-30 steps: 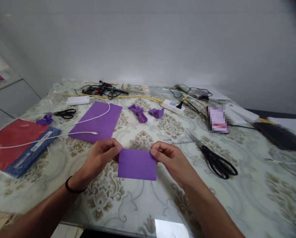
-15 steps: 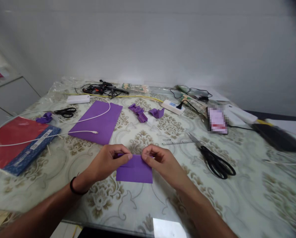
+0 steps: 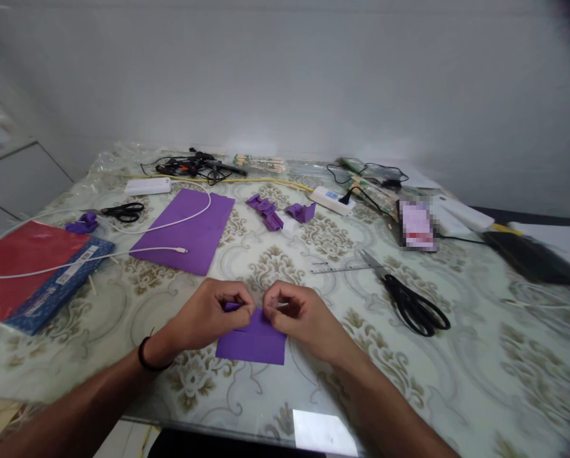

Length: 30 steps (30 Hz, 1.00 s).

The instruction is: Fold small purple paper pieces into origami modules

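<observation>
A small piece of purple paper [image 3: 254, 346] with crease lines is held over the front middle of the table. My left hand [image 3: 213, 313] pinches its upper left edge between thumb and fingers. At the upper right edge my right hand [image 3: 299, 313] is closed in a pinch as well, its fingertips close to the left ones. The paper's upper part is partly hidden behind my fingers. Beyond my hands lie folded purple paper strips [image 3: 264, 212] and a smaller folded purple piece [image 3: 301, 212]. A large purple sheet [image 3: 189, 232] rests to the left.
Black-handled scissors [image 3: 411, 302] lie to the right, their blades over a clear ruler [image 3: 340, 267]. A phone [image 3: 417, 226], a power strip [image 3: 331, 200] and tangled black cables [image 3: 199, 166] are farther back. On the left are a red and blue packet [image 3: 37, 267], smaller scissors [image 3: 125, 212] and a white cable [image 3: 161, 251].
My right hand has moved slightly left, bringing its fingertips nearer to my left hand's. The small paper sits a little lower and farther left in view. The camera has shifted slightly.
</observation>
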Each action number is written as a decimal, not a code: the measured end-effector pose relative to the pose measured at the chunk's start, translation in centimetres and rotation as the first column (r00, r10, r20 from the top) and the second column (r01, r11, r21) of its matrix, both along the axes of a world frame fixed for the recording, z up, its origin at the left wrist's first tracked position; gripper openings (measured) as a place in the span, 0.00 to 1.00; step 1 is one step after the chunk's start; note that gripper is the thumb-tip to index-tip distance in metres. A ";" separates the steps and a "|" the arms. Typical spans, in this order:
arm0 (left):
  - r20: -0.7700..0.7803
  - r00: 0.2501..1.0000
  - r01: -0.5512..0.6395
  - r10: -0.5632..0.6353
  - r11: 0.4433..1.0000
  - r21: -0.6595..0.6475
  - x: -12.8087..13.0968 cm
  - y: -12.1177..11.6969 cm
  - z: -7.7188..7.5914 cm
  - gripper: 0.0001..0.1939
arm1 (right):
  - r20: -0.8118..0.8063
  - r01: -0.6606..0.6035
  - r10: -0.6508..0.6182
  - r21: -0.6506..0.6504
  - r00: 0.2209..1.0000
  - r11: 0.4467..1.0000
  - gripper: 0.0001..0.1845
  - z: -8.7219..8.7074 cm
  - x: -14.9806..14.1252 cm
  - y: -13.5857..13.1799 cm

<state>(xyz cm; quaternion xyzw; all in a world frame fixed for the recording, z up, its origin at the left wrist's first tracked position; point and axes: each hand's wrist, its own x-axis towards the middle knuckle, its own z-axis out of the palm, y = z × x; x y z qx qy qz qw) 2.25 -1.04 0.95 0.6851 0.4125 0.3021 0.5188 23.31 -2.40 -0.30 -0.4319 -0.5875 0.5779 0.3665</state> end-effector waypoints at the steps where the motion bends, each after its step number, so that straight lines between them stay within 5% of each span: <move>1: 0.004 1.000 -0.004 0.004 1.000 0.009 -0.2 0.1 0.0 0.06 | -0.002 0.007 -0.007 0.003 1.000 1.000 0.03 0.1 0.2 0.1; 9: 0.017 0.998 -0.058 0.057 0.996 0.073 -0.8 0.8 0.2 0.08 | 0.000 0.040 -0.040 0.019 0.999 0.999 0.09 0.4 1.0 0.6; 30: 0.032 0.999 -0.014 0.015 0.999 -0.035 -1.3 1.1 0.7 0.06 | 0.072 0.125 -0.135 0.124 0.988 0.984 0.09 0.9 1.4 0.4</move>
